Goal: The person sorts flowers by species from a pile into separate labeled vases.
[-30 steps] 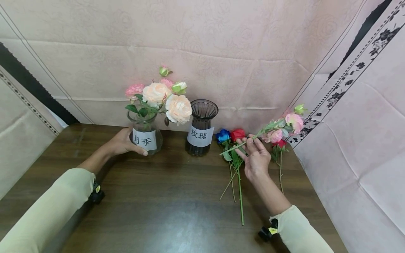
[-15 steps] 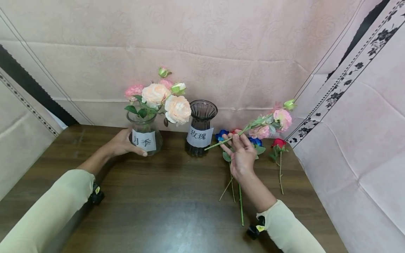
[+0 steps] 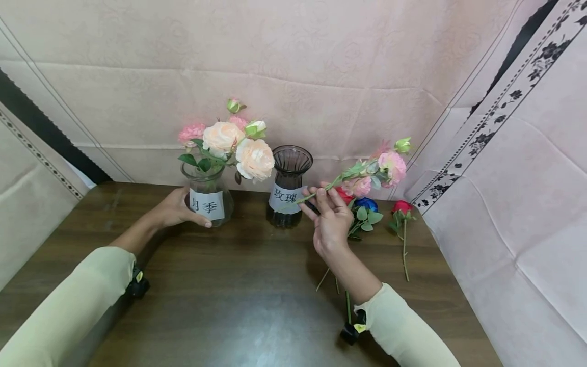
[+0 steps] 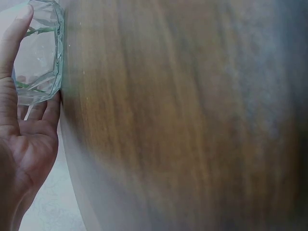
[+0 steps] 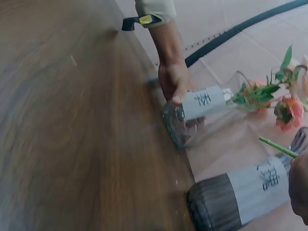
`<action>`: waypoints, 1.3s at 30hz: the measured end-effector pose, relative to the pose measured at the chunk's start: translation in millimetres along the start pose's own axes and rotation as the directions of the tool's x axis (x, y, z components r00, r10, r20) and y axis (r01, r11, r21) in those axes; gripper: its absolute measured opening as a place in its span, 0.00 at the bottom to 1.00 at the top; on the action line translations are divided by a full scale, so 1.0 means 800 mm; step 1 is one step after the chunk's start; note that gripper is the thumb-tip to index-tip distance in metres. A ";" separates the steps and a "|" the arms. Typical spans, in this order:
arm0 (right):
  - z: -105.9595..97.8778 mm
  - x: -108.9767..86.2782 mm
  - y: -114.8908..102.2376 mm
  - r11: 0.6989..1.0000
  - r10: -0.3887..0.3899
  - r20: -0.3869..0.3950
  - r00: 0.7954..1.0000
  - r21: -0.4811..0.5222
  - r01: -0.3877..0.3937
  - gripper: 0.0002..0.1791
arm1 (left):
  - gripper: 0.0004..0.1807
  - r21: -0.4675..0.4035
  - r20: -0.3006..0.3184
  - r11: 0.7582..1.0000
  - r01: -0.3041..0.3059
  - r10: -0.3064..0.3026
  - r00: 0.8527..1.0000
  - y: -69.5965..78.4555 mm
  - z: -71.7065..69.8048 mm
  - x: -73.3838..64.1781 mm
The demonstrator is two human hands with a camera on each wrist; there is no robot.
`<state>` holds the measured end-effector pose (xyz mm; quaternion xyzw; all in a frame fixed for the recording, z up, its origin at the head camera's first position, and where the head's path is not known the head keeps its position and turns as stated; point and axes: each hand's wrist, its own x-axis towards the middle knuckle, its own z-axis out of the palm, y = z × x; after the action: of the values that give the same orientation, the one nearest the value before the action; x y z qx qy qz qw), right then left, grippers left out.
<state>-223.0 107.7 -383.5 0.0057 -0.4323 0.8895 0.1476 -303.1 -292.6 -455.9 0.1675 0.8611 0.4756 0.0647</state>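
My left hand point(image 3: 176, 208) grips the low part of a clear glass vase point(image 3: 226, 213), thumb across its front below a white paper label. Peach and pink flowers point(image 3: 222, 138) with green leaves stand in it. In the left wrist view the thumb and fingers lie around the vase's base point(image 4: 41, 72). My right hand point(image 3: 332, 224) pinches the green stem of a pink flower spray point(image 3: 392, 167), its blooms off to the right. The cut end of this stem point(image 5: 276, 146) points left, in front of a dark glass vase point(image 3: 286, 220) with its own white label.
Red and blue roses point(image 3: 367, 205) lie on the wooden table point(image 3: 238, 306) behind and under my right arm. Another red rose point(image 3: 402, 207) lies farther right. A pale patterned cloth point(image 3: 321, 61) hangs close behind the vases.
My right hand has moved left with the pink flower spray, from over the roses to beside the dark vase. My left hand has kept its grip on the clear vase.
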 end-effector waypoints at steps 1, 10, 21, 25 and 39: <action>0.005 -0.002 0.002 1.000 -0.005 0.007 1.000 0.000 0.005 0.08 | 0.46 0.002 -0.001 1.000 0.001 -0.001 1.000 0.000 0.000 0.000; 0.045 -0.017 0.020 1.000 -0.019 0.063 0.998 0.003 0.019 0.10 | 0.46 0.004 0.005 1.000 -0.012 0.012 1.000 -0.001 0.000 -0.001; 0.086 -0.029 0.043 0.998 -0.061 0.083 0.995 -0.008 0.062 0.10 | 0.47 0.006 0.003 1.000 -0.009 0.009 1.000 0.000 -0.001 -0.004; 0.101 -0.033 0.050 0.998 -0.057 0.085 0.995 -0.009 0.058 0.11 | 0.48 0.010 0.004 1.000 0.006 -0.006 1.000 0.001 -0.002 -0.004; 0.140 -0.042 0.071 0.998 -0.062 0.076 0.995 -0.004 0.063 0.17 | 0.48 0.018 0.005 1.000 -0.010 0.009 1.000 -0.002 -0.002 0.000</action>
<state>-219.3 -20.4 -361.7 0.0527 -0.4399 0.8823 0.1588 -304.1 -294.7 -456.0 0.1733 0.8645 0.4676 0.0628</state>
